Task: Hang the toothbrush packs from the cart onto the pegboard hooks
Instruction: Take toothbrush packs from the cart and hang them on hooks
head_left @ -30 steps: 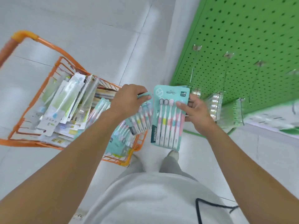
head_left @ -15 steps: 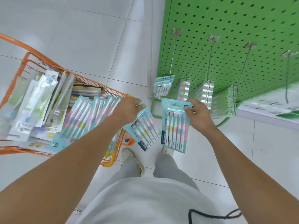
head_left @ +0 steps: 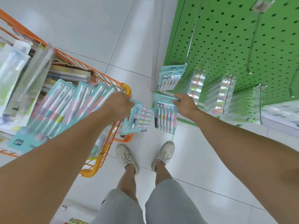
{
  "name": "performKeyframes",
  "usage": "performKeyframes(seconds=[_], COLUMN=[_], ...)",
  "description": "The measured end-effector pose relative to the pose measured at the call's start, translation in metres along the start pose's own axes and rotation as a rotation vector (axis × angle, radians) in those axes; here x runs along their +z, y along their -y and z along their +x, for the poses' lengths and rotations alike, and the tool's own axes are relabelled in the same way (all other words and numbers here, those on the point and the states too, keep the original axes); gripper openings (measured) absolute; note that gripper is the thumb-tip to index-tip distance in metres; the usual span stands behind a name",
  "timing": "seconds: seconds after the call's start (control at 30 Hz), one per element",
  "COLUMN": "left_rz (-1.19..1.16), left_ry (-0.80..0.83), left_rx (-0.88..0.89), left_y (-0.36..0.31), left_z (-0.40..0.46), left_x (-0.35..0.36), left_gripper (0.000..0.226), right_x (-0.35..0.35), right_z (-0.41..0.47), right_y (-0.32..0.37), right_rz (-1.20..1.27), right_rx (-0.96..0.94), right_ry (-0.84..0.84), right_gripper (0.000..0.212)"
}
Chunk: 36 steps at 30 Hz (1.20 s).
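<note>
The left hand grips one toothbrush pack beside the cart, the right hand pinches another pack by its stiff top edge at twelve o'clock, both probably light and slippery.

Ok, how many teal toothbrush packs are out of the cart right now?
3. One hangs on the pegboard hook, one is held by the right hand just below that hook, and one by the left hand beside the cart's corner. More may hang hidden behind the first.
</note>
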<state>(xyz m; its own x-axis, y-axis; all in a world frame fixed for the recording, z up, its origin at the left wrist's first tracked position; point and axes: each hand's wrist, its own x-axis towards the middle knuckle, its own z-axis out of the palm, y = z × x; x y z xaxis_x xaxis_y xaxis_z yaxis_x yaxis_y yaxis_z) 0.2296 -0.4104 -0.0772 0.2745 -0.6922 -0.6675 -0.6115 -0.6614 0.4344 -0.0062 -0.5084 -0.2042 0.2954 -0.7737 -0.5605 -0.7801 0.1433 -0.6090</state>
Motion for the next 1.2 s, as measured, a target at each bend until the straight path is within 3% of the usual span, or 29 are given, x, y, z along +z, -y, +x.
performKeyframes(seconds=[0.17, 0.37, 0.57, 0.77, 0.83, 0.97, 1.03, 1.1, 1.2], left_rz=[0.232, 0.186, 0.259, 0.285, 0.304, 0.313, 0.303, 0.326, 0.380], left_ry=[0.028, 0.047, 0.074, 0.014, 0.025, 0.011, -0.001, 0.011, 0.070], left_rx=[0.043, 0.146, 0.271, 0.373, 0.388, 0.399, 0.393, 0.394, 0.397], left_y=[-0.004, -0.001, -0.011, -0.032, -0.040, -0.055, -0.058, -0.058, -0.052], left_z=[0.009, 0.015, 0.026, 0.047, 0.055, 0.063, 0.066, 0.068, 0.066], left_x=[0.003, 0.011, 0.010, 0.013, 0.019, 0.033, 0.040, 0.047, 0.055], left_gripper=[0.028, 0.037, 0.048, 0.041, 0.039, 0.028, 0.020, 0.013, 0.015], right_x=[0.012, 0.008, -0.015, -0.036, -0.042, -0.041, -0.036, -0.032, -0.026], right_z=[0.026, 0.040, 0.068, 0.059, 0.034, -0.018, -0.027, -0.027, -0.025], right_y=[-0.008, -0.007, 0.014, 0.036, 0.044, 0.047, 0.041, 0.037, 0.039], right_rz=[0.067, 0.010, 0.002, 0.001, 0.079, 0.060, 0.127, 0.105, -0.196], right_rx=[0.032, 0.018, 0.065, 0.085, -0.037, -0.222, -0.269, -0.300, -0.364], right_ry=[-0.019, -0.089, -0.257, -0.453, -0.354, 0.156, 0.173, 0.129, 0.209], right_gripper=[0.025, 0.028, 0.029, 0.027, 0.037, 0.031, 0.014, 0.015, 0.016])
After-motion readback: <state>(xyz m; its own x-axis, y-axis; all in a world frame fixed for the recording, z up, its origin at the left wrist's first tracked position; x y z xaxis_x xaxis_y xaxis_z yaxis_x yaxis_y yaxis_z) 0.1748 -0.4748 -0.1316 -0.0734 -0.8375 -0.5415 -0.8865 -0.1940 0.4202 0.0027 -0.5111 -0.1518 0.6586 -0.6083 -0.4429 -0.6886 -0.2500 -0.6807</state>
